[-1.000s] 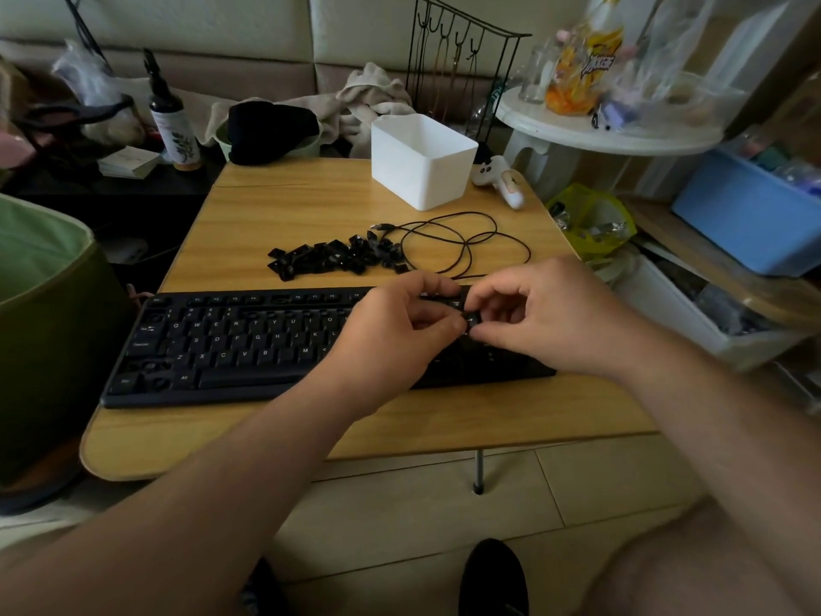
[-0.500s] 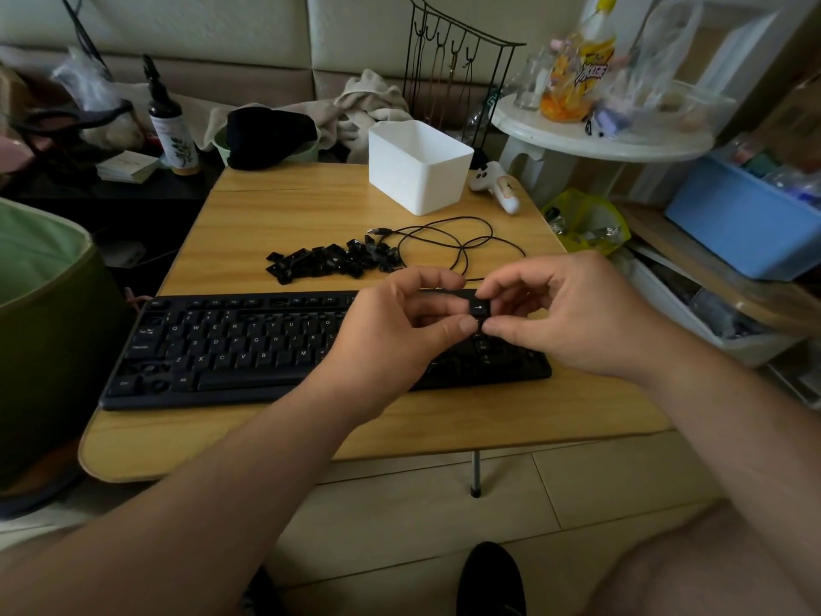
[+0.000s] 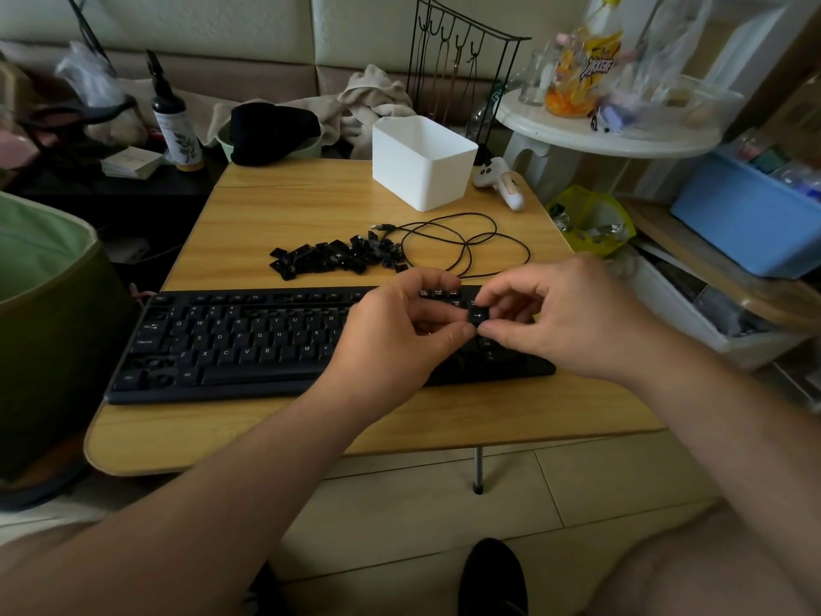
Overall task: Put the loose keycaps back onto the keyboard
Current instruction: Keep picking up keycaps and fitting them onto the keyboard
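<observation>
Head view, single frame: small square black plastic keycap (image 3: 477, 315) printed with a white right-pointing arrow, held between both hands above the right-hand end of the flat black plastic keyboard (image 3: 231, 344). The right hand (image 3: 573, 322) pinches the keycap, forefinger tip on its upper right corner and thumb under its lower edge; the left hand (image 3: 400, 335) has its fingers curled, and its thumb tip touches the keycap's lower left corner. The printed face is turned up toward the camera, with the arrow pointing toward the right hand. The keycap hangs directly over the keyboard's right-hand key block, so the socket it belongs to probably lies straight below and slightly toward the person; the hands hide that area, and the empty socket itself cannot be seen. Both hands are equally close to the keycap, though the right hand holds the firmer grip and appears better placed to press it down. The heap of loose black plastic keycaps (image 3: 333, 257) lies on the pale wooden folding table (image 3: 311, 202) just beyond the keyboard's far edge, left of the hands and beside the coiled thin black cable (image 3: 466, 246). Several gaps show in the keyboard's lower left rows, so much of the task seems to remain.
</observation>
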A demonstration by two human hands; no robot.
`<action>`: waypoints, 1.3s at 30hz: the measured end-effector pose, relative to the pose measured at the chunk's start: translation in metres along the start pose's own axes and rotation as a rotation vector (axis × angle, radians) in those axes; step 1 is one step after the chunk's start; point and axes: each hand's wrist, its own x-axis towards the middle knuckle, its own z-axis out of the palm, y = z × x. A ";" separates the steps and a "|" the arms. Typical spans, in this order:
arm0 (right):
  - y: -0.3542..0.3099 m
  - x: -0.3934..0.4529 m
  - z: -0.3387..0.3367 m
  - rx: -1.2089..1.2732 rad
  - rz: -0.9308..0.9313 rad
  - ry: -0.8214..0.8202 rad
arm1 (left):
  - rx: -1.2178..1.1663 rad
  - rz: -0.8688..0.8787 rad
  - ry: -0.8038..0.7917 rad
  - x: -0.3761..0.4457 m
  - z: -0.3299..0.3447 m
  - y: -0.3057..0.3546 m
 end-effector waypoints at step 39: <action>0.041 0.000 0.024 -0.154 0.114 -0.184 | 0.945 0.371 -0.029 -0.017 -0.023 -0.040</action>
